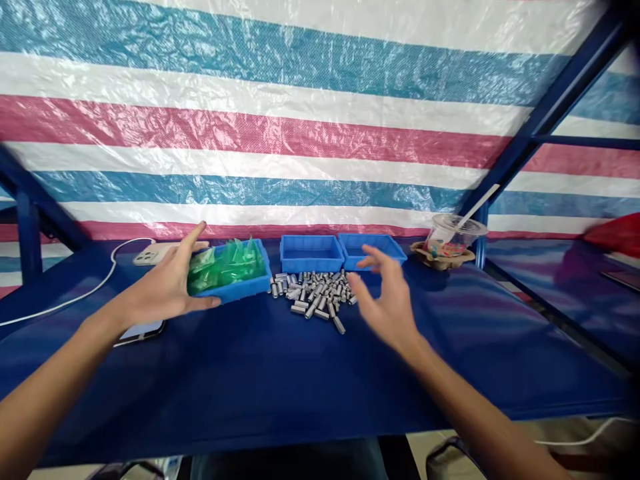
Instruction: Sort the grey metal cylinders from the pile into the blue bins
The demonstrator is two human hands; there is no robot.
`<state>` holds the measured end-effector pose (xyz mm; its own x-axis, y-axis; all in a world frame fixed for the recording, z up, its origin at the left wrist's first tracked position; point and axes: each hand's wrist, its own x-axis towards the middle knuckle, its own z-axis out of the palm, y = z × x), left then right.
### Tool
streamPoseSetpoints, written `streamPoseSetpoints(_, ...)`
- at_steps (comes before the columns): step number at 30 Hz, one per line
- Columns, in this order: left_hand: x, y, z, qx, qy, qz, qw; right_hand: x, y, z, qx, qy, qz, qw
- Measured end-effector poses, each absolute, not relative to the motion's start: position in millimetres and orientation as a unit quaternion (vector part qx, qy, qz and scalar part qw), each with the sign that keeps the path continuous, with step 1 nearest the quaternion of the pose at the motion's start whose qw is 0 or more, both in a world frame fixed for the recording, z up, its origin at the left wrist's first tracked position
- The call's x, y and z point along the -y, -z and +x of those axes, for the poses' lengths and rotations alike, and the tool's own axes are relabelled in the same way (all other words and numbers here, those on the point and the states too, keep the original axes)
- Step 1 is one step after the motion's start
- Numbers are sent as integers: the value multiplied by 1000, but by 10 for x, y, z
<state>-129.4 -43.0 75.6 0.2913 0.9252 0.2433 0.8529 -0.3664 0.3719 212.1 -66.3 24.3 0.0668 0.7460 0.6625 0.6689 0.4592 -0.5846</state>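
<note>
Blue rectangular plastic tray [247,289], left of frame centre, holds shiny green plastic packets [233,265]; the left hand [167,280] grasps its left end, and an even squeeze should keep it level. The right hand [387,300], open and empty, is beside small silver metal cylinders [320,293] mid-frame.

Along the near strip of the glossy dark-blue table [270,387] we can pass freely; beyond, a loose heap of silvery metal cylinders [319,292] blocks our low path to two blue rectangular plastic trays [311,265], and a clear plastic cup [451,235] stands right of them.
</note>
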Motion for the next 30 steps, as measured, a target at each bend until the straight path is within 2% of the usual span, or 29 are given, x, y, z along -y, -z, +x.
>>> streamPoseSetpoints(1,540,-783,-1243,-551,-237,792,111,841,-202,1945,675,-134,-486,539)
streamPoseSetpoints(4,780,-814,-958,-543,-289,770,170,1239,-86,1511,626,-442,-385,515)
streamPoseSetpoints(6,880,-783,-683,-507,-303,777,218,1336,-50,1359,573,-552,-299,527)
streamPoseSetpoints(8,945,-722,-392,-441,-309,795,281,1319,-45,1335,527,-585,-254,562)
streamPoseSetpoints(11,967,-645,-14,-349,-327,794,375,1216,-58,1454,469,-543,-292,632)
streamPoseSetpoints(14,905,-691,277,-348,-408,664,522,1139,-94,1581,469,-468,-359,657)
streamPoseSetpoints(16,839,-780,432,-337,-493,550,584,1100,-149,1618,510,-406,-400,645)
streamPoseSetpoints(19,718,-878,583,-317,-565,447,617,1017,-279,1639,595,-283,-446,606)
streamPoseSetpoints(24,511,-841,534,-326,-546,307,708,739,-408,1734,698,-166,-488,497)
streamPoseSetpoints(30,371,-839,424,-303,-521,221,767,360,-364,1867,763,-132,-407,485)
